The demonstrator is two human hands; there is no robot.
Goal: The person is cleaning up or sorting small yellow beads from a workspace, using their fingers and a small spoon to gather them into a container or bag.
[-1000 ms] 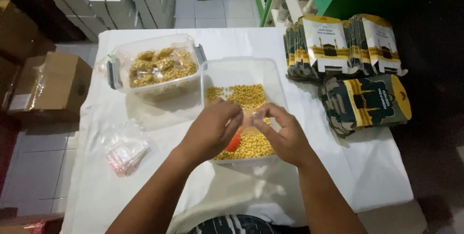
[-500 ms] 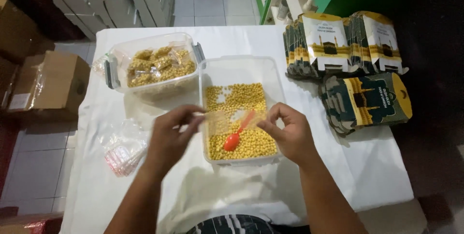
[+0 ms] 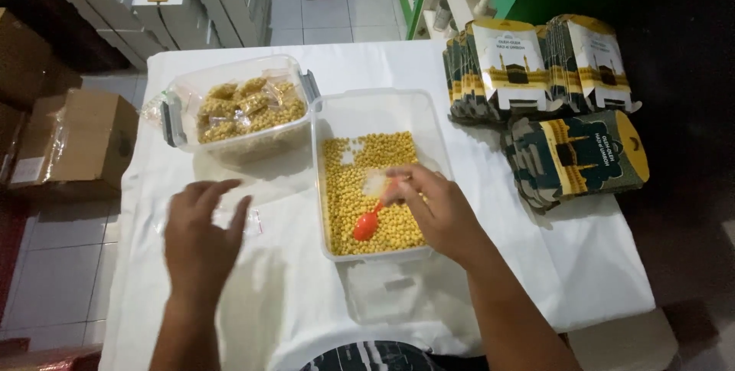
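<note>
Right now my right hand (image 3: 440, 206) pinches a small clear bag (image 3: 377, 182) over the tub (image 3: 360, 111) of yellow beans (image 3: 360, 179), beside the orange spoon (image 3: 367, 224). My left hand (image 3: 200, 235) hovers over the cloth (image 3: 291, 302), fingers spread, holding nothing. One-handed, I judge the limp bag could sag and spill.

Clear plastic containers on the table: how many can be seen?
2. One clear container at the back left holds small filled bags. The other clear container, in the middle, holds yellow beans and an orange spoon, with the right hand over it.
</note>
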